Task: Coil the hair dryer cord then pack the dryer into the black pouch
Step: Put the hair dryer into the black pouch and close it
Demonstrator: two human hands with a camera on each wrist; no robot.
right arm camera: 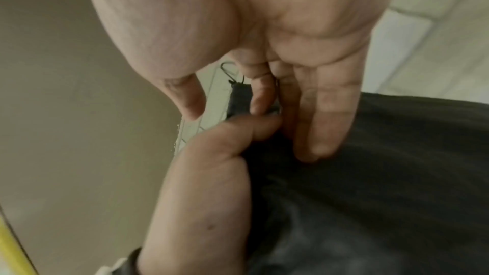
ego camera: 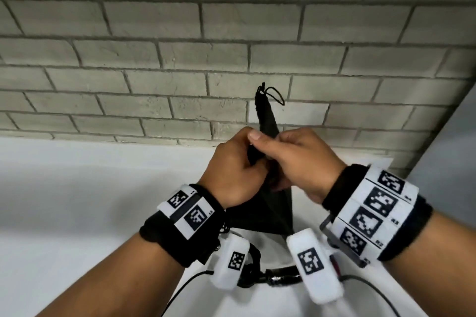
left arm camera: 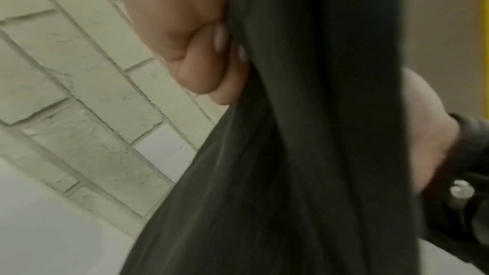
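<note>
The black pouch (ego camera: 269,123) is held up above the white table (ego camera: 77,201) in front of the brick wall. Its gathered top with a drawstring loop (ego camera: 274,95) points up, and its body (ego camera: 273,213) hangs below the hands. My left hand (ego camera: 239,170) grips the fabric with curled fingers (left arm camera: 201,66) on the pouch (left arm camera: 304,133). My right hand (ego camera: 301,159) pinches the pouch (right arm camera: 370,175) right beside it, its fingers (right arm camera: 325,112) lying on the cloth next to the left hand (right arm camera: 206,185). The hair dryer is not clearly in view.
A glossy black part (ego camera: 283,276) with thin black cords lies on the table under my wrists, mostly hidden by the wrist cameras; I cannot tell what it is. The grey brick wall (ego camera: 154,59) stands close behind. A plain wall (ego camera: 453,136) closes the right side.
</note>
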